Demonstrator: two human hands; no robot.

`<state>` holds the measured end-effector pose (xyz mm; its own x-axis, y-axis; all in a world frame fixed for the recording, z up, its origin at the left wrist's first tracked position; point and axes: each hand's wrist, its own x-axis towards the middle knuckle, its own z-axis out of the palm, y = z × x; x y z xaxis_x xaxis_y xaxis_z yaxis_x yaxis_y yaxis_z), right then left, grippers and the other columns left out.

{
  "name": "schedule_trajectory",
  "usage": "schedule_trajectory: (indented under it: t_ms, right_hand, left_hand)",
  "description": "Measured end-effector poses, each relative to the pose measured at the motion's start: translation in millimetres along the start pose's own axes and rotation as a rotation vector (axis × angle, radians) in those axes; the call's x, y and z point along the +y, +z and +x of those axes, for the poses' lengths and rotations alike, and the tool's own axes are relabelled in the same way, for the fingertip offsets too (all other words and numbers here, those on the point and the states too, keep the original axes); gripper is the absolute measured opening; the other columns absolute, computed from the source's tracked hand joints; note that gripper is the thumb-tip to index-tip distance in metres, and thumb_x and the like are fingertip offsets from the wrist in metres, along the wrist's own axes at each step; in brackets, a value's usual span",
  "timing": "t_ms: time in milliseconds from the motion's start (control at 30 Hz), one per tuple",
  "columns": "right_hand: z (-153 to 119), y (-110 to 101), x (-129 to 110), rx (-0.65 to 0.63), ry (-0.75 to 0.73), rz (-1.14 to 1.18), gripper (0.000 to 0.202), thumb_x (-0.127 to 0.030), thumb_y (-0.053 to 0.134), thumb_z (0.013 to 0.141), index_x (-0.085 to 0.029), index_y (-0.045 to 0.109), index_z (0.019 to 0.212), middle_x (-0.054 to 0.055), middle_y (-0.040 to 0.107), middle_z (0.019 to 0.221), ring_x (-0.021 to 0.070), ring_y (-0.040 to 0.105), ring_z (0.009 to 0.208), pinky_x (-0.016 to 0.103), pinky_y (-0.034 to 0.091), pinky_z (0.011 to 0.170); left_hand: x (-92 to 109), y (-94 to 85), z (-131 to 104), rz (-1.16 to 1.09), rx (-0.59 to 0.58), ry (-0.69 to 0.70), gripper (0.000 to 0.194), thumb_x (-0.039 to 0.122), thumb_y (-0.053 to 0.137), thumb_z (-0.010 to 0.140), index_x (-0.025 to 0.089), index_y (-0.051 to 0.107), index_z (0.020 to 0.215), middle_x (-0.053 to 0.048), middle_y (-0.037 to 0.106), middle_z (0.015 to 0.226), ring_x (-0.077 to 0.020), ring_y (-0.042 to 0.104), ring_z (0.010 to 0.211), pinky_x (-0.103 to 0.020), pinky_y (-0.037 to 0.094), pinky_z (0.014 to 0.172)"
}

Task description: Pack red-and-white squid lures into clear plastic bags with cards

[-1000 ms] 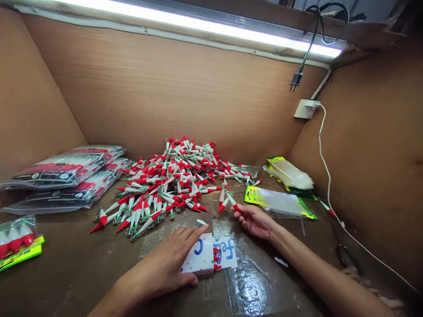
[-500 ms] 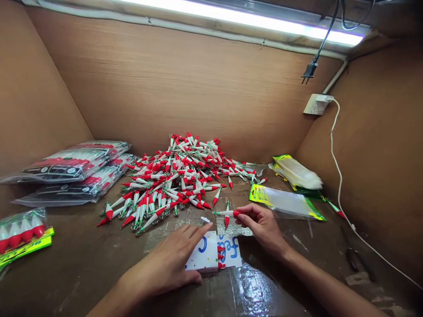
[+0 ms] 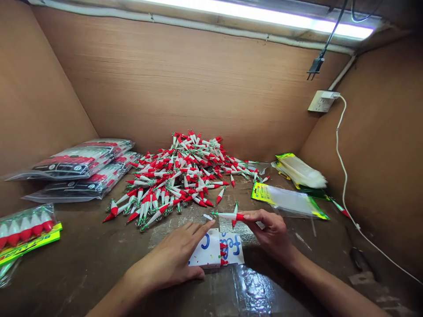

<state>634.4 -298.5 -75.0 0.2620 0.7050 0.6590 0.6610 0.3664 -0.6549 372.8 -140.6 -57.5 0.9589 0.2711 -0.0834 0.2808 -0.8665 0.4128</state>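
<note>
My right hand (image 3: 272, 231) pinches a red-and-white squid jig (image 3: 228, 216) by its red end, its green hooks pointing left. Another squid jig (image 3: 235, 207) lies behind it on the table, partly covered by the held one. Below them is a small white paper box (image 3: 208, 254) with blue lettering; red jig tips show at its right end, over a lettered flap (image 3: 236, 248). My left hand (image 3: 178, 253) spans the box, thumb at the near side and fingers at the far side, hiding its left part. A big heap of squid jigs (image 3: 178, 171) rises behind the hands.
Packed bags (image 3: 76, 160) are stacked at the left, with a yellow-edged lure pack (image 3: 29, 229) nearer. Clear yellow-green pouches (image 3: 291, 200) lie at the right. Pliers (image 3: 358, 259) rest by a white cable (image 3: 345, 185). A black plug (image 3: 315, 66) hangs above.
The whole view has shifted slightly. My right hand has changed its hold a little, and more of the squid jig's red end shows. My left hand stays at the box.
</note>
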Motion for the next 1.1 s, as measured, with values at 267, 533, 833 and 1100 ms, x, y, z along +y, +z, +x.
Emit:
schedule_trajectory:
  t_ms: [267, 533, 833, 1100]
  right_hand:
    - [0.0, -2.1, -2.2, -0.004, -0.084, -0.048, 0.013, -0.017, 0.066, 0.092, -0.027, 0.074, 0.093, 0.004, 0.080, 0.098, 0.0229, 0.077, 0.091, 0.034, 0.063, 0.078]
    - [3.8, -1.2, -8.0, 0.032, 0.163, -0.084, 0.014, -0.036, 0.071, 0.091, -0.024, 0.077, 0.093, 0.003, 0.078, 0.081, 0.0178, 0.071, 0.066, 0.027, 0.058, 0.065]
    - [2.2, -0.5, -9.6, 0.082, 0.151, -0.085, 0.016, -0.040, 0.073, 0.089, -0.024, 0.078, 0.090, 0.002, 0.078, 0.077, 0.0166, 0.069, 0.061, 0.026, 0.055, 0.062]
    - [1.1, -1.8, -7.5, 0.077, 0.124, -0.102, 0.016, -0.039, 0.072, 0.090, -0.024, 0.077, 0.088, 0.002, 0.077, 0.075, 0.0155, 0.067, 0.058, 0.025, 0.054, 0.060]
  left_hand:
    - [-3.5, 2.5, -1.2, -0.007, 0.015, 0.029, 0.111, 0.046, 0.081, 0.075, 0.040, 0.010, 0.160, -0.005, 0.037, 0.160, -0.0363, 0.037, 0.142, -0.051, 0.032, 0.116]
    - [-4.4, 3.5, -1.4, -0.001, 0.008, 0.011, 0.110, 0.048, 0.078, 0.077, 0.040, 0.007, 0.160, -0.004, 0.033, 0.163, -0.0369, 0.034, 0.145, -0.053, 0.031, 0.117]
    - [1.7, -1.1, -2.0, 0.013, 0.006, 0.002, 0.109, 0.047, 0.078, 0.077, 0.039, 0.008, 0.160, -0.004, 0.036, 0.161, -0.0357, 0.037, 0.143, -0.051, 0.033, 0.115]
    - [-1.0, 1.2, -2.3, 0.015, 0.019, 0.010, 0.112, 0.046, 0.079, 0.075, 0.040, 0.007, 0.160, -0.004, 0.035, 0.161, -0.0371, 0.037, 0.143, -0.052, 0.033, 0.115]
